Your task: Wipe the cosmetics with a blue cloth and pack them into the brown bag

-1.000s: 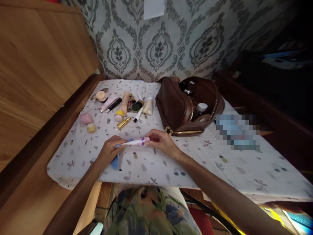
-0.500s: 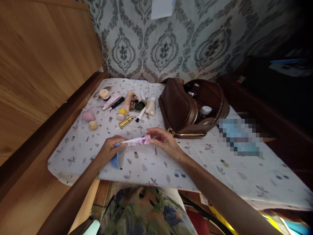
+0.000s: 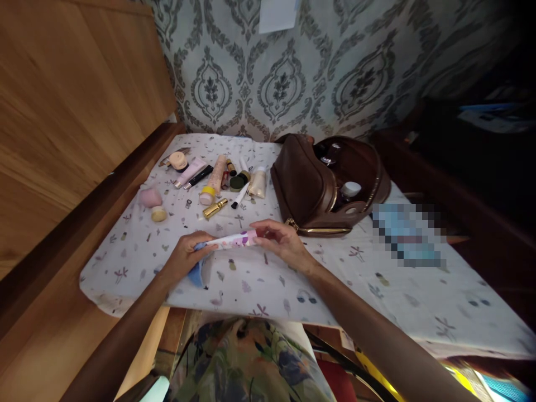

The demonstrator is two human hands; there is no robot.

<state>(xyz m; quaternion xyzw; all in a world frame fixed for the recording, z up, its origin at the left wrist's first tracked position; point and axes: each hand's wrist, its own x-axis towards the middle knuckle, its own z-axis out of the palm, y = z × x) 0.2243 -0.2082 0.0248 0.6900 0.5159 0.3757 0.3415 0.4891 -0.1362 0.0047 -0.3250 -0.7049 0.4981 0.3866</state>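
Note:
A white tube with purple and pink flowers (image 3: 234, 240) is held level above the patterned tablecloth (image 3: 377, 290), between both hands. My right hand (image 3: 281, 242) pinches its cap end. My left hand (image 3: 187, 255) grips the other end together with a blue cloth (image 3: 196, 273) that hangs below the fingers.
An open brown toiletry bag (image 3: 310, 190) with jars inside stands behind my right hand. Several cosmetics lie at the far left: a gold lipstick (image 3: 214, 209), a peach tube (image 3: 215, 177), a pink sponge (image 3: 149, 197). A wooden panel (image 3: 62, 139) walls the left side.
The tube has been turned a little between my hands, so more of its flowered side shows. Both hands stay in nearly the same place.

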